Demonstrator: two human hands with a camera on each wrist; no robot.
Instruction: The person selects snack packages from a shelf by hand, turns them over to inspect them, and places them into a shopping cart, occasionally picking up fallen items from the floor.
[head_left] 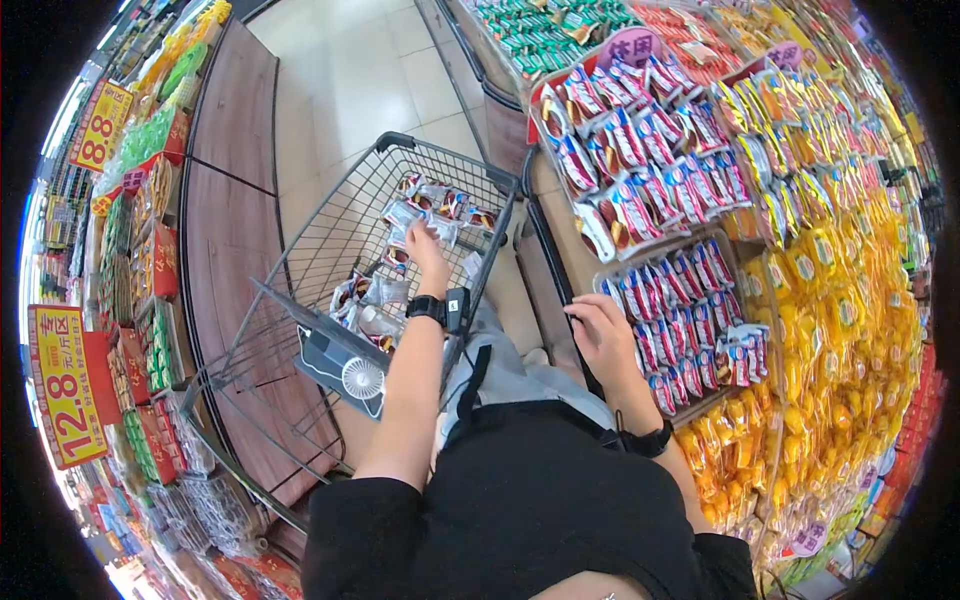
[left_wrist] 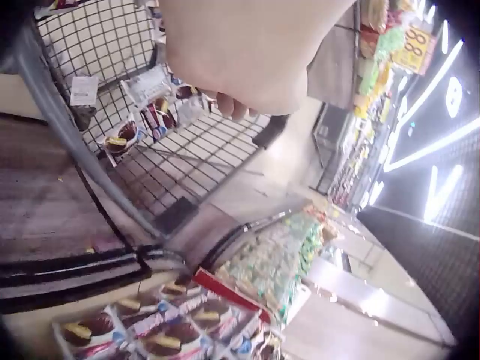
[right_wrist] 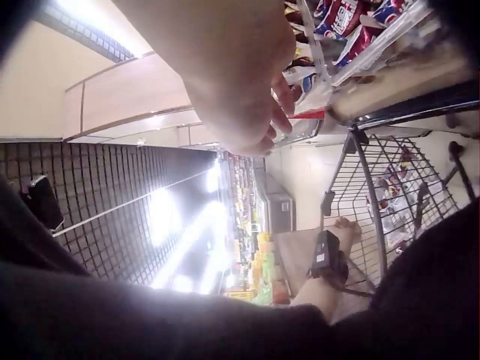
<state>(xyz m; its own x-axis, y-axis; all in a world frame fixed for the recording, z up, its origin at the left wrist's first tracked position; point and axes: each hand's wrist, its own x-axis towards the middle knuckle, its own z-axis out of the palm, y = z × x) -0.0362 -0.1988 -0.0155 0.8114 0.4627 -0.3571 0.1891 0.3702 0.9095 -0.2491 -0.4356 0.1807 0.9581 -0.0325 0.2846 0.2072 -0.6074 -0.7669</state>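
The snack wrappers [head_left: 452,205] look glossy plastic, the cart [head_left: 400,140] metal wire, the shirt [head_left: 520,510] matt cloth.

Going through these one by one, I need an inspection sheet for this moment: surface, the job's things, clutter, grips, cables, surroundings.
Surface: wire-mesh cart, with loose packs inside.
Job's things: snack packs lie in two clusters in the cart; rows of packs fill the display beside it.
Clutter: fan-like device at the cart's near end.
Grips: left grip is over the cart's packs, hold unclear; right grip is beside the display, fingers loosely bent, nothing seen held.
Cables: thin dark cord by the right wristband; its far end cannot be told.
Surroundings: yellow packs on the right, price sign on the left, tiled floor ahead.
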